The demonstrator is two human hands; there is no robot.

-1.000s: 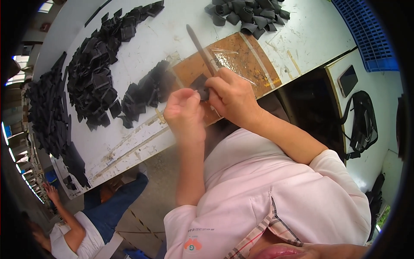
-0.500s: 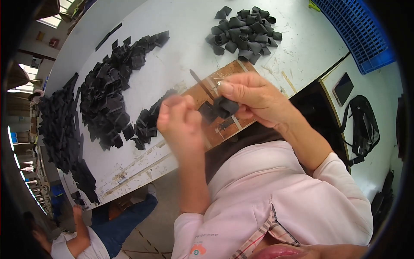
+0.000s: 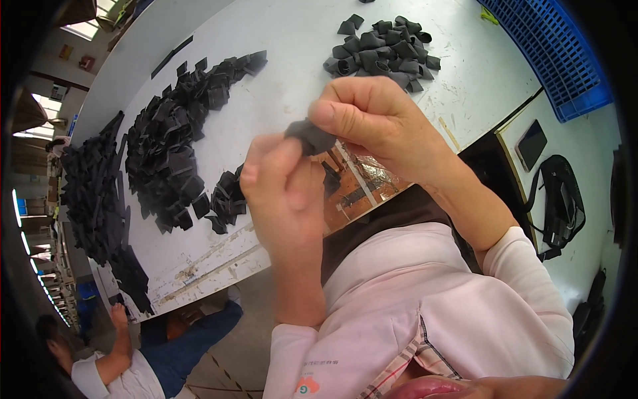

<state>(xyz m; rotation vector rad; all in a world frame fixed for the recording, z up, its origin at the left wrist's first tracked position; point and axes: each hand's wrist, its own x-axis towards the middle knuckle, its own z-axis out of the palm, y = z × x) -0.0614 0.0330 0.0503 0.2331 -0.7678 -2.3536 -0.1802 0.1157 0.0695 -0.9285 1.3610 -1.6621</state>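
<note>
Between my two hands is a small black fabric loop point(image 3: 312, 137), raised above the table. The thumb and forefinger of my right hand point(image 3: 379, 130) pinch it from the right. My left hand point(image 3: 282, 189), slightly blurred, closes on its left side. Below them a brown wooden board point(image 3: 345, 197) lies at the table's near edge, with black pieces on it and partly hidden by my hands. A small pile of flat black pieces point(image 3: 228, 199) lies left of my left hand. Beyond my right hand sits a heap of curled black loops point(image 3: 392, 48).
Further left on the white table point(image 3: 286, 73) are a large pile of flat black pieces point(image 3: 169, 146) and a heap of black strips point(image 3: 90, 179). A blue crate point(image 3: 558, 56) stands far right, near a phone point(image 3: 531, 144) and a black bag point(image 3: 563, 199). Another person point(image 3: 126, 359) sits at lower left.
My right hand has moved left and slightly up with the black fabric loop. My left hand, apart from it before, now meets it. The narrow dark tool seen over the board is out of sight.
</note>
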